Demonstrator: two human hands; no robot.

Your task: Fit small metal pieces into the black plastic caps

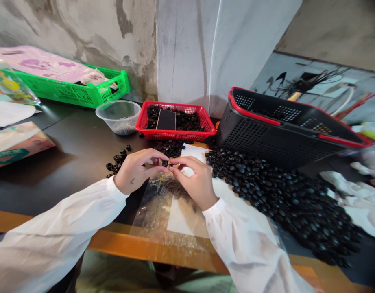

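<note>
My left hand (140, 169) pinches a small black round part (165, 163) between thumb and fingertips. Its fingertips nearly meet those of my right hand (195, 179), which is closed on something small that I cannot make out at the same part. Both hands are above the front of the table, in white sleeves. Below them lies a pile of thin metal pieces (175, 185) on a clear sheet and white paper (179, 215). Small black parts (116, 162) lie left of my left hand, and a large heap of black round pieces (275, 195) spreads to the right.
Behind the hands stand a red basket (175, 135) of black parts with a phone (166, 120) on top, and a clear bowl (118, 109). A green crate (92, 95) is at back left, a tissue pack (19, 142) at left, a black basket (267, 136) at right.
</note>
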